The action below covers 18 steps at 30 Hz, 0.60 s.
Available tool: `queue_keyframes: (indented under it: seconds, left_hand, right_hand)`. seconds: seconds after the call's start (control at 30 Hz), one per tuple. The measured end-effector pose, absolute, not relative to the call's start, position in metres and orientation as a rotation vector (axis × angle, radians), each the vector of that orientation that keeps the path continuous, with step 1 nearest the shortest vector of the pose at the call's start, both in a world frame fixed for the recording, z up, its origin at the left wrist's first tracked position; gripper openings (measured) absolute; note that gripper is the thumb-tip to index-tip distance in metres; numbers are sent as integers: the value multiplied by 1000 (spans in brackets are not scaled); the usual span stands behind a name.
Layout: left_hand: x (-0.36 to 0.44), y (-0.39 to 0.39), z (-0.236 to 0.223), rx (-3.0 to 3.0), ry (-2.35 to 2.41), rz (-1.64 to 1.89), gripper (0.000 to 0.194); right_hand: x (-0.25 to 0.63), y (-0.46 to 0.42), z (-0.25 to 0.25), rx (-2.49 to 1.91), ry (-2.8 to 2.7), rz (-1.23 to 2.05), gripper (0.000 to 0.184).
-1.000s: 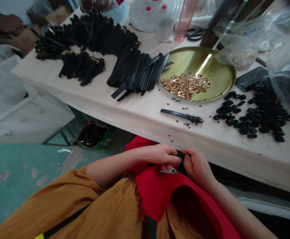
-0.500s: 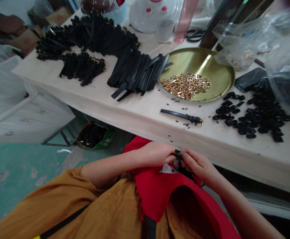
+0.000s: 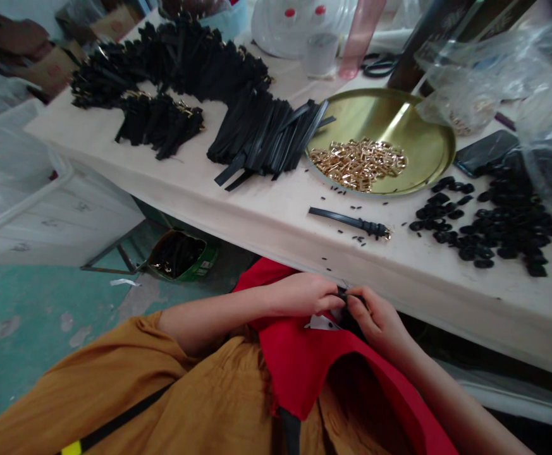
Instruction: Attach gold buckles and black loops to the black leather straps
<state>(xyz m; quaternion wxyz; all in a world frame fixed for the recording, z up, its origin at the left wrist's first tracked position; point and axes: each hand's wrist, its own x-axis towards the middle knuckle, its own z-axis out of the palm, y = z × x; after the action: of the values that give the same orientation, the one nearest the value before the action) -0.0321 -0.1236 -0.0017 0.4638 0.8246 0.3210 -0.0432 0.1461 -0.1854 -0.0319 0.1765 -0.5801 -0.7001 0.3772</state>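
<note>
Just in front of the table edge, my left hand (image 3: 306,295) and my right hand (image 3: 377,317) are closed close together on a small black strap (image 3: 343,296). Most of the strap is hidden by the fingers. On the table ahead lies one black strap with a gold buckle (image 3: 375,230) at its right end. A brass-coloured round tray (image 3: 422,161) carries a heap of small gold buckles (image 3: 358,161). Black strap loops (image 3: 503,218) are piled to its right. Left of the tray is a stack of flat black straps (image 3: 269,139).
Bundles of black straps with gold buckles (image 3: 171,60) cover the table's left back. A phone (image 3: 488,151), clear plastic bags (image 3: 484,82) and scissors (image 3: 380,64) lie at the back right. Below stand a green container (image 3: 204,262) and a white bin (image 3: 57,202).
The view has shifted slightly. My hands stay together on the black strap, and my right-hand fingers have changed position a little around it.
</note>
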Motion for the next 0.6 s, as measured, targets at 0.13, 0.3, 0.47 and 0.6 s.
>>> queue_keyframes:
  seconds: [0.13,0.3,0.47,0.6]
  left_hand:
    - [-36,-120,3,1947,785,-86,20]
    - [-40,-124,3,1548,732,-120,18]
    - [-38,-129,1,1403,694,-135,18]
    - [-33,-131,-1,1535,706,-129,18]
  right_hand:
    - [151,-186,-30,-1705,-1948,1061,21]
    - [146,-189,-29,-1667,-1931,1009,23]
    - [145,-195,-33,-1613,-1902,1071,22]
    - [145,-200,-32,-1573,-1880,1067,21]
